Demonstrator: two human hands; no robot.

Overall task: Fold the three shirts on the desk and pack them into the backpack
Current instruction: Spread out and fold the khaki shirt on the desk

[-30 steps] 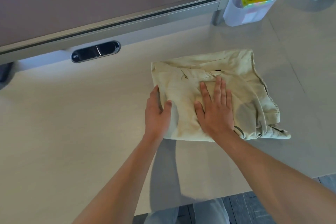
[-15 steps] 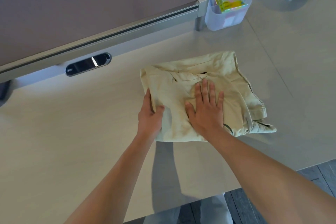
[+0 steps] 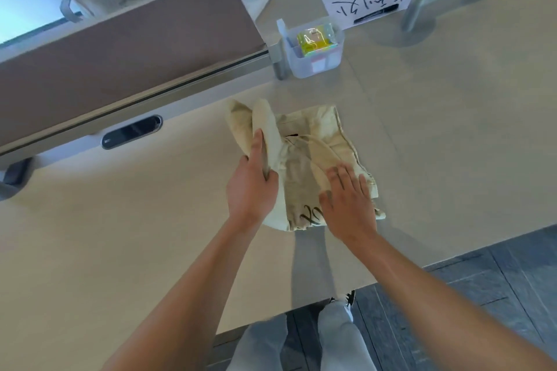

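Gripping the raised left side of a folded beige shirt [image 3: 313, 141], the left hand [image 3: 251, 190] pinches the fabric | right hand [image 3: 349, 205] lies flat, fingers spread, on the shirt | shirt rests mid-desk [image 3: 120, 235].

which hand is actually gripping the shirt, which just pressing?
The left hand grips the raised fold of the shirt; the right hand lies flat on it, fingers straight.

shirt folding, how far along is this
Done: the beige shirt on the desk is already a compact bundle. In hand: the left hand grips its raised left edge; the right hand presses flat. Left: packing. No other shirts or backpack are clearly in view.
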